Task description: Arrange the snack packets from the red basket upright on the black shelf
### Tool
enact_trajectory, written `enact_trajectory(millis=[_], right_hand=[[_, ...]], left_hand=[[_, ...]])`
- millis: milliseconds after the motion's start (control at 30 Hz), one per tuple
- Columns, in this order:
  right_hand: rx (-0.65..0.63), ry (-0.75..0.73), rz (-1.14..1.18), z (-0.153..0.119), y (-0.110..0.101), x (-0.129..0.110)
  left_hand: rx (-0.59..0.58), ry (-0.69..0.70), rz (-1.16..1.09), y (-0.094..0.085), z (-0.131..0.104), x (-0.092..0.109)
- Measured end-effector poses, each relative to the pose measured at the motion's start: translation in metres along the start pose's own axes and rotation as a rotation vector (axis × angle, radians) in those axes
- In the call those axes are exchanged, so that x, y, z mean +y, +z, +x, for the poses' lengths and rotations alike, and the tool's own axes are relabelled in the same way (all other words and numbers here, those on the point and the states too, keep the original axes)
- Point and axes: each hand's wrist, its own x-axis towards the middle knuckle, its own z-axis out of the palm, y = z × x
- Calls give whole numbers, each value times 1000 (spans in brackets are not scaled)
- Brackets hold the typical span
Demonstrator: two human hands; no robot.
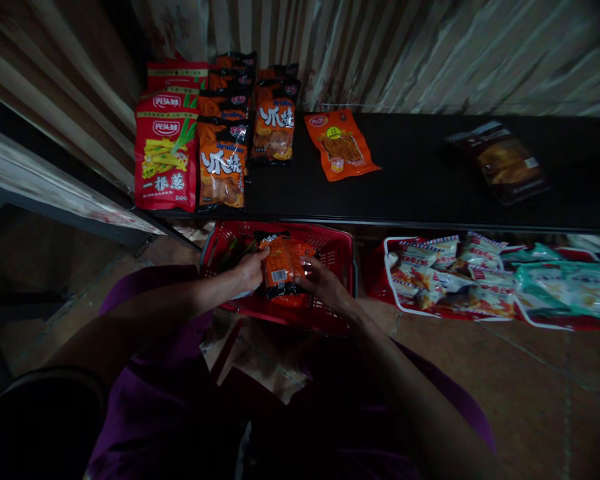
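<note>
Over a red shopping basket (340,240) on the floor, my left hand (250,270) grips the left edge of an orange and black snack bag (280,260), whose barcode side faces up. My right hand (325,283) is at the right side of the bags, fingers bent and apart; whether it grips one is unclear in the dim light. More orange packaging lies beneath the held bag, partly hidden. On the black shelf above stand red snack bags (166,160) in a row, with rows of orange and black snack bags (223,167) beside them.
A flat orange packet (343,145) and a dark brown packet (505,163) lie on the black shelf (410,193). To the right, a red basket with white rim (397,303) holds striped snack bags; another holds teal packets (570,287). Curtains hang behind.
</note>
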Motion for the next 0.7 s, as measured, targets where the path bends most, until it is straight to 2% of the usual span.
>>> enact_trajectory(millis=[133,233,333,533,700], right_hand=[[121,-200,-239,-1,-1,-3],[131,-329,-443,-3,-1,-9],[117,-398,-566,-3,1,-13],[75,-407,-593,-2,3,-11],[49,-307,-480,-2,4,-9]], left_hand=[[9,31,-17,1,1,-1],[30,54,-12,2,-2,-1],[48,88,-8,6,-6,-1],[45,122,6,13,-11,-1],[59,133,36,15,-12,-2]])
